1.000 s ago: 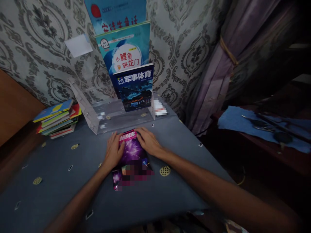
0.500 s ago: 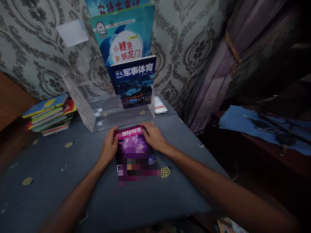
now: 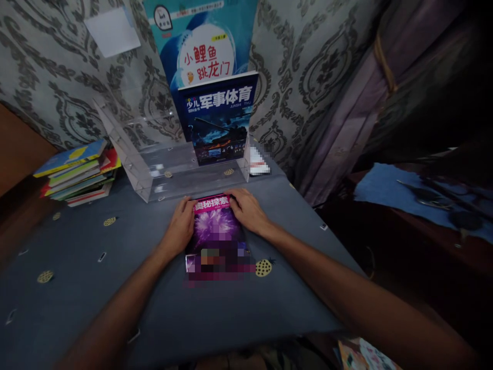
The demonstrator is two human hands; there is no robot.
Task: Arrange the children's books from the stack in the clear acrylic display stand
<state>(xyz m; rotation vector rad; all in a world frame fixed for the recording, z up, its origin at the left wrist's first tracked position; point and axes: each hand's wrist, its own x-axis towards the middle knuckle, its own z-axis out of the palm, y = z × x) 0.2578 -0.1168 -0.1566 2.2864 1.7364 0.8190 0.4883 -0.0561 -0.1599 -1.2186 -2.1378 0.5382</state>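
A purple-and-pink children's book [image 3: 217,222] lies face up on the blue-grey tablecloth, its lower part blurred by pixelation. My left hand [image 3: 180,228] grips its upper left edge, covering the start of the title. On the upper right edge, my right hand [image 3: 249,210] holds it with bent fingers. Just beyond the book stands a clear acrylic display rack [image 3: 133,167]. At the rack's right end a dark blue book [image 3: 223,126] leans upright, with a teal picture book [image 3: 208,49] behind and above it.
Left of the rack is a stack of several books [image 3: 80,174]. A partly pixelated white item [image 3: 259,162] lies behind the rack's right end. The table's right edge faces a purple curtain [image 3: 339,128] and a blue cloth [image 3: 379,190] with dark objects on it.
The view has tilted down slightly, cutting off the topmost red lettering. My left hand covers more of the book's title corner. Both hands stay on the book.
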